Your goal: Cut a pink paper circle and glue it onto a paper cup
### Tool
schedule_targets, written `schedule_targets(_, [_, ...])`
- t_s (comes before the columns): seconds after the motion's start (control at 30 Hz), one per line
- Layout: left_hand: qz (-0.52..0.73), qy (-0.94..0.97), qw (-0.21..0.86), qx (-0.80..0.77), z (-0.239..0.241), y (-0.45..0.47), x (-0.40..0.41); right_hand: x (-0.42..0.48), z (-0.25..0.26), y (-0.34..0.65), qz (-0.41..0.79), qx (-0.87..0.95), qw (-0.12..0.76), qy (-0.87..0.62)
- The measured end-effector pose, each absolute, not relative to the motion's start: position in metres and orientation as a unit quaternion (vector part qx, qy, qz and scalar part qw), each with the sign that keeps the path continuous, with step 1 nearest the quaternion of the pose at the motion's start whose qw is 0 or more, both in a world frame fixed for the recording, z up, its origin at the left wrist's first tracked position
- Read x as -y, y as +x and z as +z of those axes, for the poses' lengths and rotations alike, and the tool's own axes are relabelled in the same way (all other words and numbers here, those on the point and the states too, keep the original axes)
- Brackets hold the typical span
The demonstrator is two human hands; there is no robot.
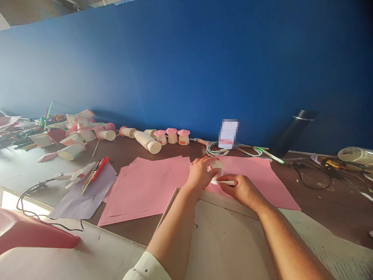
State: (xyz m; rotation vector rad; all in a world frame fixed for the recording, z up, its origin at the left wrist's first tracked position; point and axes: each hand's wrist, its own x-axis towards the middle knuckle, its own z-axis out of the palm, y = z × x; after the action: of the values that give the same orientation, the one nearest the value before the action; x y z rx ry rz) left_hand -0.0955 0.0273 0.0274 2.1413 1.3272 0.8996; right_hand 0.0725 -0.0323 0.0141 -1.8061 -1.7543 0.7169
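My left hand (201,172) is closed around a small white paper cup (218,166) above the pink paper. My right hand (243,191) pinches a slim white pen (229,182), its tip close to the cup's lower part. Whether the tip touches the cup I cannot tell. Beneath both hands lies a pink sheet (262,179), and a stack of pink sheets (145,186) spreads to the left. Part of the cup is hidden by my left fingers.
Three decorated cups (172,136) stand by the blue wall, beside a nested cup stack (147,142). A glue gun (77,174) and a red-handled cutter (96,173) lie on purple paper (84,202). Coiled cable (215,148), a green marker (271,154) and a dark bottle (291,134) are at right.
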Motion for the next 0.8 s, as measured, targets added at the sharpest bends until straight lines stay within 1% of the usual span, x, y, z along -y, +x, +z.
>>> schedule_targets(0.63, [0.33,0.782,0.229,-0.477,0.029,-0.096,-0.026,0.029,0.013,0.086,0.271,0.645,0.273,-0.66])
schedule_targets(0.8, [0.326,0.781,0.23,-0.481,0.029,-0.096,-0.025,0.031,0.017,0.087,0.3,0.625,0.298,-0.656])
